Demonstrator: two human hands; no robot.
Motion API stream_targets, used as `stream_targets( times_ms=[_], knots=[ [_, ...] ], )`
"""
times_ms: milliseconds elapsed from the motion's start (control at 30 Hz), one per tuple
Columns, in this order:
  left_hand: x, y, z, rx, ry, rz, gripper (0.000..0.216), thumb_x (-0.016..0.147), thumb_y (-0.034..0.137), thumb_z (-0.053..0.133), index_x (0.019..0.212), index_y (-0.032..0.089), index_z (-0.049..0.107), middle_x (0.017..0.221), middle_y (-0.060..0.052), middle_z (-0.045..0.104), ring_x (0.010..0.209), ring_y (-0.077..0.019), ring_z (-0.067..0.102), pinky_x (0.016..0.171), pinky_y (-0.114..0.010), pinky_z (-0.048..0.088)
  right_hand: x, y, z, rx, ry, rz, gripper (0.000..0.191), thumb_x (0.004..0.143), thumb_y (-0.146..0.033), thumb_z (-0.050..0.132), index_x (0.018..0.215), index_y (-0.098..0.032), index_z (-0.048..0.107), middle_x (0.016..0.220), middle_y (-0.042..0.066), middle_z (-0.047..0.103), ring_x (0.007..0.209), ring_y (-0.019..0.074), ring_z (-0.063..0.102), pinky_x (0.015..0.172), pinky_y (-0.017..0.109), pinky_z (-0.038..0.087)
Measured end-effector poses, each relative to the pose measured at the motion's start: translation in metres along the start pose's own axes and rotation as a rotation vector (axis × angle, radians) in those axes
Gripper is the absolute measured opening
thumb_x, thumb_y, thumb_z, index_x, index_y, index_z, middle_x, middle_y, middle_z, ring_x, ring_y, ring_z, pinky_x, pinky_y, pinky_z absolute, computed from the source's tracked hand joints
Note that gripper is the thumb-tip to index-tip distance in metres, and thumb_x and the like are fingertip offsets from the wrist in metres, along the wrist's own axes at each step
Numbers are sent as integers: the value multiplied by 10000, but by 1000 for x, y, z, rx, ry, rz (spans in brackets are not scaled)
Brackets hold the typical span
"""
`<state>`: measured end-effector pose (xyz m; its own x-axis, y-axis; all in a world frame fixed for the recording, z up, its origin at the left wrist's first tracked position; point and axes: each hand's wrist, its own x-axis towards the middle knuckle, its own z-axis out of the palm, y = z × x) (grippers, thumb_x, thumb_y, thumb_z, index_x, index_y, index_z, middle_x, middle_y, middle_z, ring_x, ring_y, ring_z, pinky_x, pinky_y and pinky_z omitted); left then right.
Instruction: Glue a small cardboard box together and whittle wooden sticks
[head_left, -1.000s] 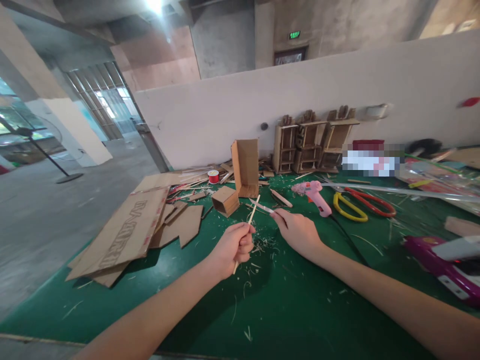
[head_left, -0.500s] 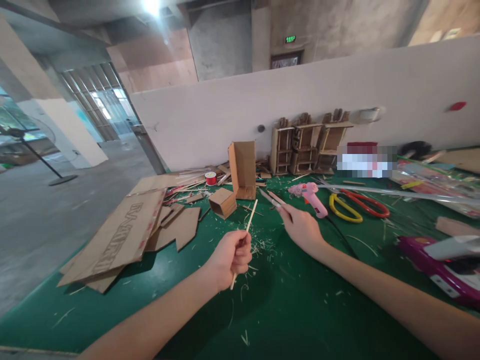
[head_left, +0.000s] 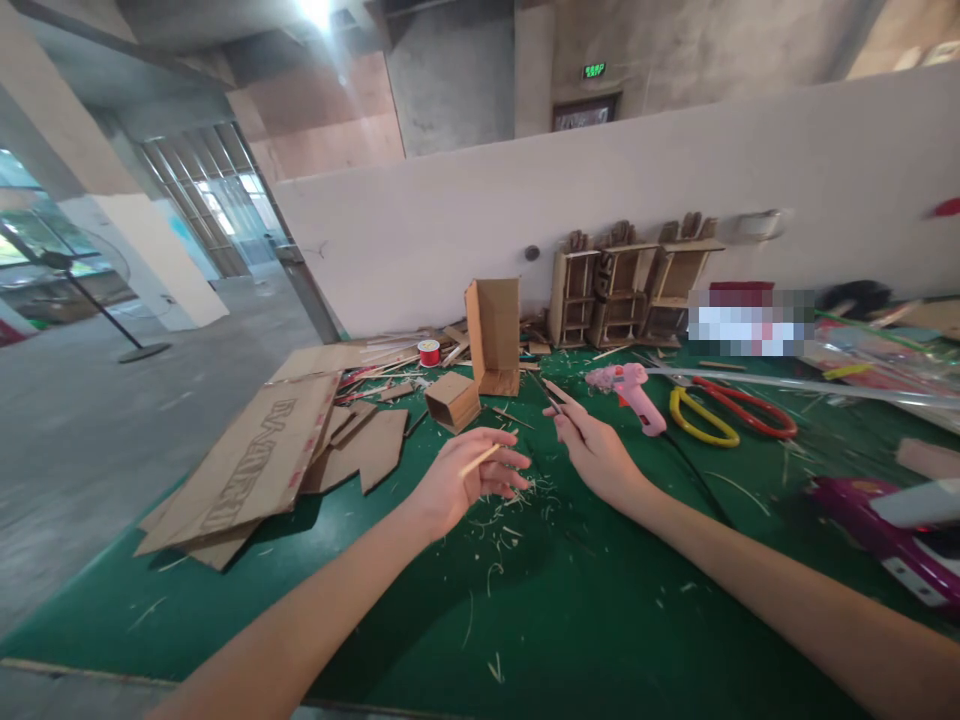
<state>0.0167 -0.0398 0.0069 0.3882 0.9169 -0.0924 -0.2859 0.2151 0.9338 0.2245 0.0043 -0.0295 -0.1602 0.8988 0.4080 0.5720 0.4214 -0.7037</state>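
My left hand (head_left: 469, 475) holds a thin wooden stick (head_left: 480, 460) between thumb and index finger, its other fingers loosely spread. My right hand (head_left: 600, 455) is closed on a slim knife (head_left: 550, 400) whose blade points up and away to the left. Pale wood shavings (head_left: 525, 495) lie scattered on the green tabletop below and between both hands. Beyond the left hand sits a small open cardboard box (head_left: 453, 402). Behind it a taller folded cardboard piece (head_left: 495, 335) stands upright.
Flat cardboard sheets (head_left: 247, 470) lie at left, a red thread spool (head_left: 428, 353) at the back. On the right are a pink glue gun (head_left: 636, 395), scissors (head_left: 739, 410) and a purple device (head_left: 892, 530). Small cardboard shelf models (head_left: 619, 295) stand by the wall.
My left hand has loosened its fist and spread its fingers, and the stick now lies at a flatter slant. My right hand keeps the knife. The view has shifted slightly.
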Motion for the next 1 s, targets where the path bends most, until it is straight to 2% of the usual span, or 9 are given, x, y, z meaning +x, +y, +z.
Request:
stream_targets(
  times_ms=[67, 133, 233, 300, 400, 600, 733, 833, 1000],
  knots=[
    [0, 2, -2, -102, -66, 2, 261, 815, 262, 550, 1028, 117, 590, 1006, -131, 694, 761, -202, 695, 668, -306, 518, 0, 1, 1, 25, 12, -4, 417, 955, -414, 291, 1159, -184, 573, 826, 57, 630, 695, 172, 589, 656, 289, 461],
    [0, 2, -4, -122, -51, 40, 256, 802, 241, 571, 1033, 131, 590, 1026, -120, 693, 716, -187, 687, 645, -300, 503, 0, 1, 1, 43, 14, 2, 438, 960, -406, 274, 1214, -177, 548, 831, 57, 625, 680, 168, 584, 645, 288, 462],
    [2, 2, -7, 16, 81, 145, 191, 849, 304, 568, 948, 144, 604, 748, -39, 657, 492, -99, 564, 496, -232, 401, -3, -1, -1, 30, 31, -9, 458, 966, -415, 262, 1253, -172, 524, 793, 49, 619, 668, 168, 579, 628, 284, 453],
    [3, 4, -10, 165, 168, 223, 239, 872, 372, 552, 895, 145, 625, 565, 32, 493, 411, -52, 414, 433, -203, 285, -4, -2, -4, -13, 42, -25, 467, 967, -433, 261, 1252, -173, 523, 743, 39, 618, 641, 169, 574, 603, 283, 442],
    [5, 10, -14, 372, 286, 291, 266, 854, 399, 578, 856, 147, 662, 537, 61, 326, 435, -44, 294, 429, -203, 196, -5, -2, -10, -110, -6, -59, 466, 969, -438, 250, 1237, -174, 525, 700, 32, 639, 582, 167, 569, 572, 284, 423],
    [10, 24, -14, 533, 388, 363, 154, 798, 286, 629, 884, 159, 643, 751, -25, 598, 673, -115, 533, 600, -219, 403, -4, -3, -21, -506, -182, -275, 440, 968, -409, 284, 1266, -188, 522, 752, 55, 715, 622, 187, 639, 549, 268, 378],
    [11, 26, -7, 495, 367, 370, 503, 738, 167, 665, 1202, 194, 473, 784, -14, 640, 725, -140, 599, 709, -260, 464, -5, -5, -21, -712, -227, -414, 444, 980, -434, 297, 1258, -179, 532, 744, 54, 725, 625, 184, 654, 511, 252, 305],
    [12, 29, -1, 482, 277, 370, 811, 712, 108, 666, 1410, 237, 273, 767, -11, 650, 695, -153, 608, 688, -274, 483, -5, -7, -20, -806, -250, -455, 458, 988, -448, 290, 1265, -174, 531, 744, 53, 728, 633, 184, 661, 492, 255, 255],
    [19, 40, 12, 507, 145, 409, 904, 693, 35, 647, 1465, 252, 230, 713, -19, 646, 707, -166, 609, 661, -258, 486, -4, -5, -19, -897, -236, -458, 450, 985, -439, 315, 1254, -167, 551, 734, 59, 728, 606, 189, 663, 465, 273, 193]
  ],
)
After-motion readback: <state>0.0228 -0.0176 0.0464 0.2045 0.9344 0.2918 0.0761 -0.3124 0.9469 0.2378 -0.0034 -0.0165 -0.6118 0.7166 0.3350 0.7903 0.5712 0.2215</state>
